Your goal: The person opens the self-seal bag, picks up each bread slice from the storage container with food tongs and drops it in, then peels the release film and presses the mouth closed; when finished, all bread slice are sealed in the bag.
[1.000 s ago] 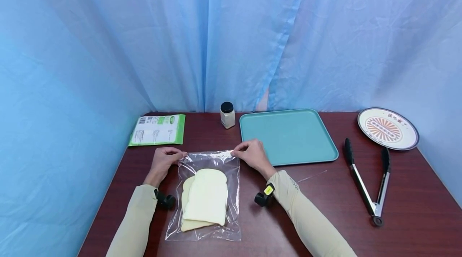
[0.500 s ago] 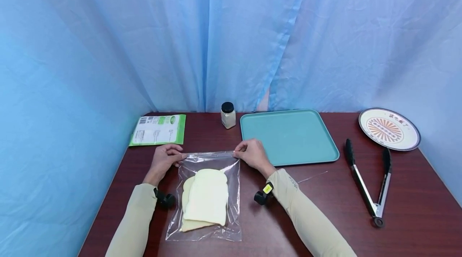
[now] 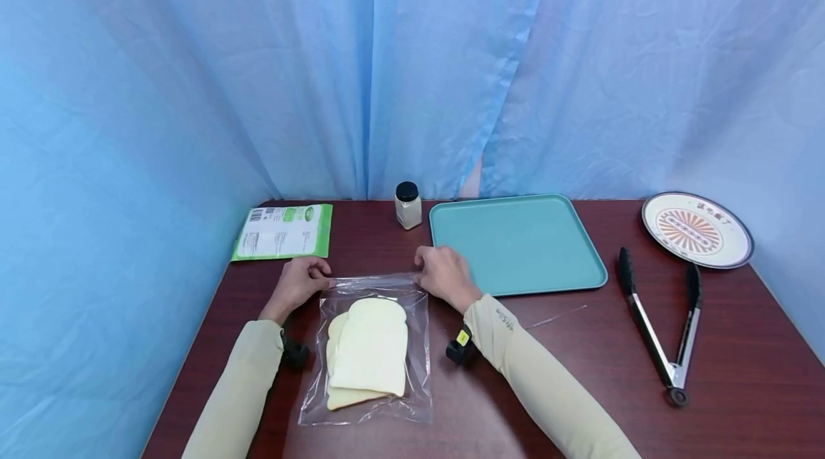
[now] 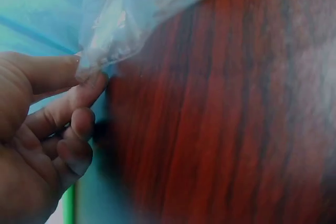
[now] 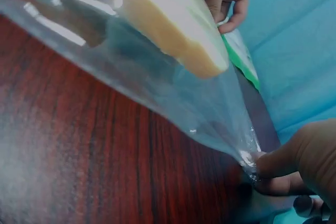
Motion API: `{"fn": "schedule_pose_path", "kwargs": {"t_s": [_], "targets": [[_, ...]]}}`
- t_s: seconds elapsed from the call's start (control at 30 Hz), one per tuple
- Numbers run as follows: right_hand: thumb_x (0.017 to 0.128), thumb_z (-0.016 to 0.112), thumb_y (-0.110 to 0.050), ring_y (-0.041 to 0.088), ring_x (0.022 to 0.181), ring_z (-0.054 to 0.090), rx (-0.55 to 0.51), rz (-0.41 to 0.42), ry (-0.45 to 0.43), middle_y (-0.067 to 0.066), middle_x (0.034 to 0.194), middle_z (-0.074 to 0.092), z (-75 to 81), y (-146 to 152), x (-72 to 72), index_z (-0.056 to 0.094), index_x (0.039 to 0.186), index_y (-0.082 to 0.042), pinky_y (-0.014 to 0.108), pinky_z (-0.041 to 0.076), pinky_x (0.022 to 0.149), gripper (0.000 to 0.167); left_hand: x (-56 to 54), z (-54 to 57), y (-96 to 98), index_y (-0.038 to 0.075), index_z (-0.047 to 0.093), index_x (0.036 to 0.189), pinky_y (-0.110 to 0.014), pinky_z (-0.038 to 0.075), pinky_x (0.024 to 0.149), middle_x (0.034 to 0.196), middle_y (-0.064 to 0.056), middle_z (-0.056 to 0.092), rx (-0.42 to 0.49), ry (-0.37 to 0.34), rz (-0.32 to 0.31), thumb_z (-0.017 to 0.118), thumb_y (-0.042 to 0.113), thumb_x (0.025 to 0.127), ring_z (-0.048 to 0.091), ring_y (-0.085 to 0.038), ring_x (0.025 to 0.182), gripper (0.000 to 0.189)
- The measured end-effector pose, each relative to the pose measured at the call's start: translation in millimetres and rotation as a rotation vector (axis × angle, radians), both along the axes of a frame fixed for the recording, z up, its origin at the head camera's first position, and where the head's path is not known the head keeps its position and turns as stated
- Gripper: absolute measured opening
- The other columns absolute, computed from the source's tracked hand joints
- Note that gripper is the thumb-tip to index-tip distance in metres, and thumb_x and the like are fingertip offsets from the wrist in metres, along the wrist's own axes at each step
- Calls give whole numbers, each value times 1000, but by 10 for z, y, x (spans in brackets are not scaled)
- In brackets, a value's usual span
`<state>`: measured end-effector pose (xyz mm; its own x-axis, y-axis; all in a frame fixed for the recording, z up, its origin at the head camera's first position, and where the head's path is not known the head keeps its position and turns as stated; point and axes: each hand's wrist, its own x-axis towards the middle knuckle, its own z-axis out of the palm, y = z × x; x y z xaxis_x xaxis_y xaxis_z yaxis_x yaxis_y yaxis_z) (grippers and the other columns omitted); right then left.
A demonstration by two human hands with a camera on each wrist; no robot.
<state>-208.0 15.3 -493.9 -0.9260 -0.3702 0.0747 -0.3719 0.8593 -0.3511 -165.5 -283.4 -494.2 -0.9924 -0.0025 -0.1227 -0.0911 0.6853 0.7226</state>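
A clear plastic bag lies on the dark red-brown table with two overlapping bread slices inside. At the bag's far left corner, my left hand pinches the top edge between thumb and forefinger; the left wrist view shows the film caught in those fingers. My right hand holds the far right corner. In the right wrist view its thumb and finger pinch the film, and a slice shows through the plastic.
Behind the hands are a green-and-white packet, a black-capped jar and a teal tray. Open tongs and a patterned plate lie on the right. Blue curtains surround the table.
The right hand has turned and its forearm has shifted slightly left, while it stays at the bag's corner. The bag's near edge has moved slightly away from me.
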Motion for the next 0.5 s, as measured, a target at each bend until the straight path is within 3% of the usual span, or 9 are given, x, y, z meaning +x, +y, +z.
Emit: {"fn": "schedule_pose_path", "kwargs": {"t_s": [0.13,0.23,0.33,0.5], "targets": [[76,85,-31,27,88,62,66,38,37,7,90,72,21,-6,-5,71,97,-16,42,54,68,29,-45,57,22,3,67,103,-29,44,63,79,-11,67,-151,-18,-71,76,14,86,57,-15,67,22],[77,85,-32,28,95,57,119,124,112,8,99,70,17,-3,-40,69,105,-16,40,53,78,36,-61,97,27,5,63,106,-35,44,68,91,-11,60,-282,-3,-117,78,16,85,53,-21,77,27],[79,83,-28,31,110,54,166,267,195,10,115,65,8,-4,-92,64,120,-19,43,49,90,46,-62,115,38,6,59,115,-44,49,79,108,-15,55,-366,83,-218,78,12,85,54,-28,93,36],[93,66,-11,33,134,43,231,531,270,8,138,55,45,-20,-144,60,134,-33,49,44,93,47,-86,146,125,17,60,133,-52,46,96,127,-16,51,-497,285,-464,74,-2,85,49,-34,113,54]]}}
